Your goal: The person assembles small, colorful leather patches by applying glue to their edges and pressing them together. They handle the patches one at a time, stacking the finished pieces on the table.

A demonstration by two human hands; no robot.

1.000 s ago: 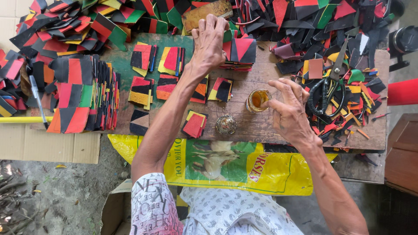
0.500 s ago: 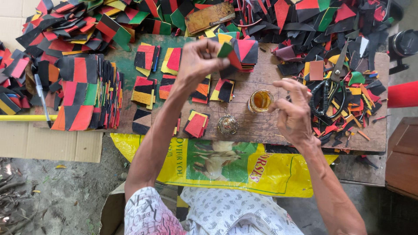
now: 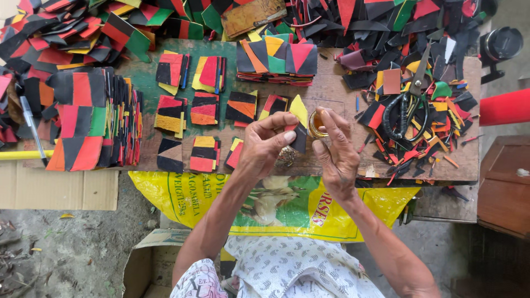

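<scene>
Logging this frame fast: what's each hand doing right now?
Left hand: closed, fingers pinching a black-and-yellow patch.
Right hand: fingers at the small amber jar, touching the same patch; whether it grips anything cannot be told.

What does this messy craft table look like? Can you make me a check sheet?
Surface: worn wooden board, paint-stained.
Job's things: yellow-and-black patch; small glass jar of amber liquid beside it.
Clutter: sorted patch stacks, loose scrap heap, black-handled scissors, pen.
Hands: left hand pinches the patch; right hand fingers at the jar and patch.
Cables: nothing seen.
Surroundings: yellow sack under the board, cardboard, dirt floor.
</scene>
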